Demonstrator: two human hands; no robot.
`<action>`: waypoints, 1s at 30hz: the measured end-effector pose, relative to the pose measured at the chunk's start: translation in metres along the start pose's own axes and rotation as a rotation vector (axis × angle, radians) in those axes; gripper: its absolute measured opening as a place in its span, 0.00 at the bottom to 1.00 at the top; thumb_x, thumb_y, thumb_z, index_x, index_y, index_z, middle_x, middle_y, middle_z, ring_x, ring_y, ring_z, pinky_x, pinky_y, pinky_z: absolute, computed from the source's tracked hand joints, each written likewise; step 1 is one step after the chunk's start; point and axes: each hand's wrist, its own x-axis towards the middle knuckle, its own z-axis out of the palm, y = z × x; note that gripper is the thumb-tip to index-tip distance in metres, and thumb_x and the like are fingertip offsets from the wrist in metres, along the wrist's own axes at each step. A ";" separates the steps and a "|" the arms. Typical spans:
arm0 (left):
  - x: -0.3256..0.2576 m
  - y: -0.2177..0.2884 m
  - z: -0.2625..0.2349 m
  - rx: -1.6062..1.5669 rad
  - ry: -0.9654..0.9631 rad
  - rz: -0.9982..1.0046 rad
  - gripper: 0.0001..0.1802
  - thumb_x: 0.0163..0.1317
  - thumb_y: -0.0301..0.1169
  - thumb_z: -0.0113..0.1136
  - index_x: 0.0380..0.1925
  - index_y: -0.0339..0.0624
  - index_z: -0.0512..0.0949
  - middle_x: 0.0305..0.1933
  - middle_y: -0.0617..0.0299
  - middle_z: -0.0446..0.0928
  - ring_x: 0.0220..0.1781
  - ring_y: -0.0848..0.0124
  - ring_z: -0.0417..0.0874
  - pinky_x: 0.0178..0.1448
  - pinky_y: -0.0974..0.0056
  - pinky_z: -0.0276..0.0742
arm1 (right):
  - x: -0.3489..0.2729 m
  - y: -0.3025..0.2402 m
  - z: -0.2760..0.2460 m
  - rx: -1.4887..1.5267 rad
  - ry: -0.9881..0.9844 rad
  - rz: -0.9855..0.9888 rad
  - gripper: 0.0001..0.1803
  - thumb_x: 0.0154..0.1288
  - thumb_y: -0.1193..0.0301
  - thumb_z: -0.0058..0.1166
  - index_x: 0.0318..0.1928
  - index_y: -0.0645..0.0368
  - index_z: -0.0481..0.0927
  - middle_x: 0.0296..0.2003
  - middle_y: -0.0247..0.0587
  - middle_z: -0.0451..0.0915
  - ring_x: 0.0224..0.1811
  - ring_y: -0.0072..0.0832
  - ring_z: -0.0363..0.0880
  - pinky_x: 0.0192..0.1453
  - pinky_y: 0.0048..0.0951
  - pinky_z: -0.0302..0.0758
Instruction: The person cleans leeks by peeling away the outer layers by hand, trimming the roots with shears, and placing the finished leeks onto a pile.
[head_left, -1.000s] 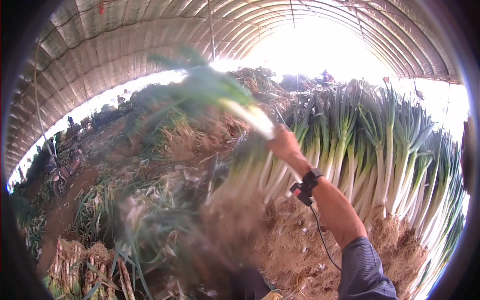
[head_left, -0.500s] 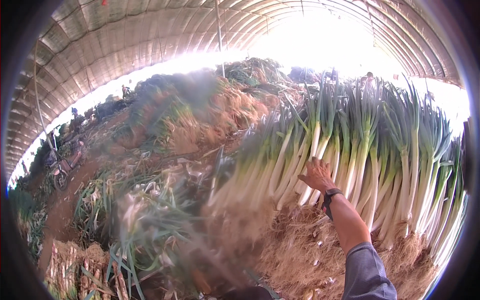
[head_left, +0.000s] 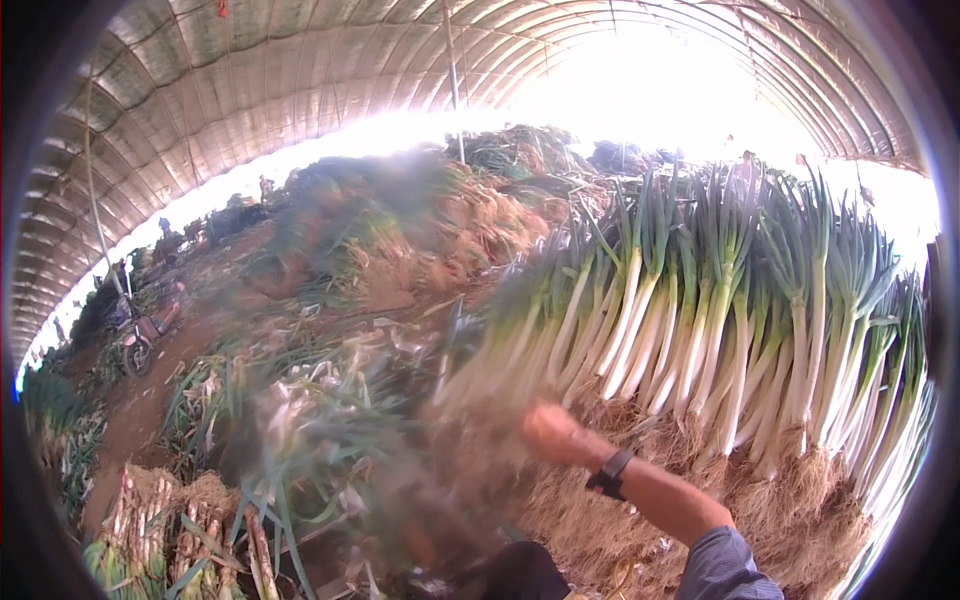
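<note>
A long row of large green onions (head_left: 720,320) leans upright across the right side, white stems below and green leaves above. Matted brown roots (head_left: 640,500) spread under the stems. My right hand (head_left: 556,432), with a watch on its wrist, hovers in front of the root ends at the row's left part. Motion blurs its fingers, so I cannot make out whether anything is in them. My left hand is out of view.
Loose leaves and peelings (head_left: 310,420) litter the ground at centre left. Tied bundles of onions (head_left: 160,530) stand at lower left. Behind lies a big onion heap (head_left: 450,220). A parked two-wheeler (head_left: 145,335) stands by the dirt path, under an arched roof (head_left: 300,80).
My right hand has left the white stems and moved down and to the left, toward the root ends. The view has shifted slightly.
</note>
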 end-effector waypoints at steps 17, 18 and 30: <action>-0.037 -0.055 0.034 -0.312 0.051 -0.016 0.23 0.68 0.33 0.61 0.61 0.38 0.73 0.55 0.49 0.80 0.54 0.56 0.83 0.55 0.51 0.81 | -0.043 -0.288 -0.009 0.361 0.130 -0.408 0.37 0.52 0.55 0.65 0.57 0.65 0.68 0.44 0.51 0.77 0.49 0.48 0.78 0.45 0.44 0.77; -0.038 -0.060 0.038 -0.314 0.071 -0.005 0.23 0.68 0.34 0.60 0.61 0.38 0.73 0.55 0.49 0.80 0.54 0.56 0.83 0.55 0.51 0.81 | -0.043 -0.294 0.002 0.351 0.122 -0.423 0.37 0.52 0.55 0.65 0.57 0.65 0.68 0.44 0.51 0.77 0.49 0.48 0.78 0.45 0.44 0.77; -0.025 -0.097 0.060 -0.305 -0.010 -0.134 0.24 0.65 0.32 0.62 0.61 0.38 0.75 0.60 0.49 0.77 0.58 0.54 0.79 0.58 0.50 0.77 | -0.048 -0.278 -0.007 0.177 0.130 -0.190 0.27 0.54 0.62 0.60 0.50 0.65 0.71 0.35 0.51 0.79 0.36 0.43 0.81 0.34 0.42 0.80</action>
